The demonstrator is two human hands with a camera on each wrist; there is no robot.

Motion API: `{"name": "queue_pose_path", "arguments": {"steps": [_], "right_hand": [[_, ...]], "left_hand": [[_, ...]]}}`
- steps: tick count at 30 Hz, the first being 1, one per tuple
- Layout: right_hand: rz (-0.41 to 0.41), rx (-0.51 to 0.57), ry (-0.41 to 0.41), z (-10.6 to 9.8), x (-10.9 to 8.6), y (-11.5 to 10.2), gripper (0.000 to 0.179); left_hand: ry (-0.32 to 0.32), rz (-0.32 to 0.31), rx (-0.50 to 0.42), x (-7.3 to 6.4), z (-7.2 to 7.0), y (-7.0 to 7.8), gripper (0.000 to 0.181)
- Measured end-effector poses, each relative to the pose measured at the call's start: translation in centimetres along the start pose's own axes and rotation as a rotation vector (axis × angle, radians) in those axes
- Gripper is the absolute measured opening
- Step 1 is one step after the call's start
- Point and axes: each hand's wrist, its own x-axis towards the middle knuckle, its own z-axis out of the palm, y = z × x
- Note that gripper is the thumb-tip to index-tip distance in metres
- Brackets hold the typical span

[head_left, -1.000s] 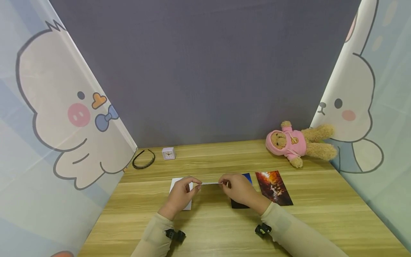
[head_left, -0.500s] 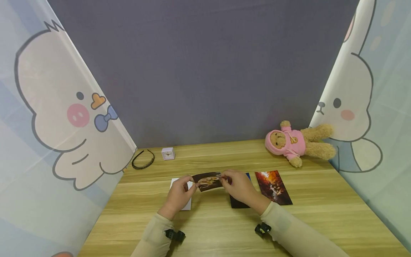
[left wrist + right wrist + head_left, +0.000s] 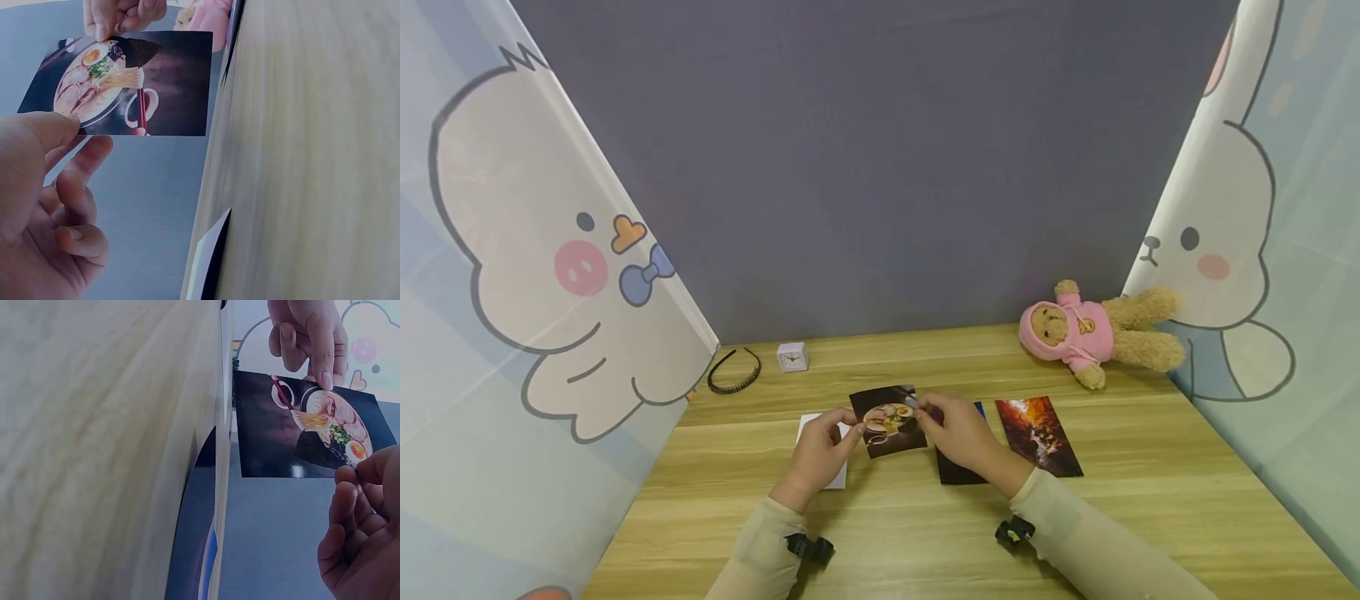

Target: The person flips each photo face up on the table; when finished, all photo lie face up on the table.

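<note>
A photo print of a noodle bowl with egg and chopsticks (image 3: 891,421) is held up between both hands, above the table. My left hand (image 3: 822,454) pinches its left edge between thumb and finger. At the opposite edge, my right hand (image 3: 958,433) pinches it the same way, as the right wrist view shows with the photo (image 3: 281,431) facing the camera. Under the left hand lies a white card (image 3: 837,479), partly covered. A dark photo with a blue corner (image 3: 958,468) lies beneath the right hand, partly hidden.
To the right lies a photo in fiery red and black (image 3: 1040,436). A teddy bear in a pink hoodie (image 3: 1090,332) lies at the back right. At the back left are a black headband (image 3: 735,385) and a small white clock (image 3: 793,357). A grey panel (image 3: 880,167) stands behind the table (image 3: 895,533).
The photo, seen edge-on a second ago, has tilted so its printed face shows toward the head camera. Both hands keep their hold and stay nearly in place.
</note>
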Motion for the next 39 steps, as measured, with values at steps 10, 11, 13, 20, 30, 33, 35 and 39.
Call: {"name": "queue_pose_path", "arguments": {"steps": [10,11,13,20,30,33,35,39], "right_hand": [[0.089,0.121,-0.053,-0.29,-0.03,-0.11,0.012],[0.093,0.134,-0.055,-0.33,-0.02,-0.11,0.013],[0.101,0.152,-0.056,-0.40,0.01,-0.11,0.013],[0.131,0.197,-0.057,-0.52,0.14,-0.12,0.014],[0.152,0.246,-0.081,-0.58,0.13,-0.08,0.014],[0.156,0.243,-0.081,-0.56,0.13,-0.07,0.014],[0.159,0.249,-0.081,-0.58,0.14,-0.12,0.015],[0.172,0.278,-0.086,-0.66,0.13,-0.32,0.016]], "left_hand": [[-0.017,-0.051,-0.028,-0.05,0.12,0.46,0.005],[-0.020,-0.056,-0.034,-0.03,0.12,0.53,0.006],[-0.025,-0.063,-0.040,0.00,0.12,0.66,0.005],[-0.027,-0.079,-0.056,0.11,0.12,0.85,0.004],[-0.050,-0.103,-0.134,0.12,0.13,0.79,0.005],[-0.053,-0.110,-0.150,0.12,0.17,0.76,0.007],[-0.051,-0.120,-0.161,0.12,0.24,0.78,0.007],[-0.043,-0.147,-0.155,0.08,0.46,0.86,0.008]]}}
